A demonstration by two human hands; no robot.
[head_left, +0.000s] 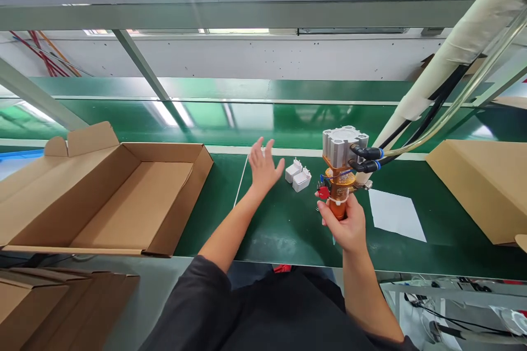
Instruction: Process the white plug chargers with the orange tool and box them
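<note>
In my right hand (345, 224) is a pneumatic tool (338, 186) with an orange metal body, a grey block-shaped cylinder on top and a red part at its side. My fingers wrap round its lower orange end, and its tip is mostly hidden. My left hand (264, 166) hovers over the green bench with fingers spread and nothing in it. Just right of that hand lie two small white plastic parts (298, 175), side by side and apart from my fingers.
An open cardboard box (135, 192) stands on the left, another carton (486, 186) on the right. White paper (397, 215) lies on the green bench (284, 230). A wrapped hose (453, 66) slopes down to the tool. Folded cartons (69, 307) are stacked below left.
</note>
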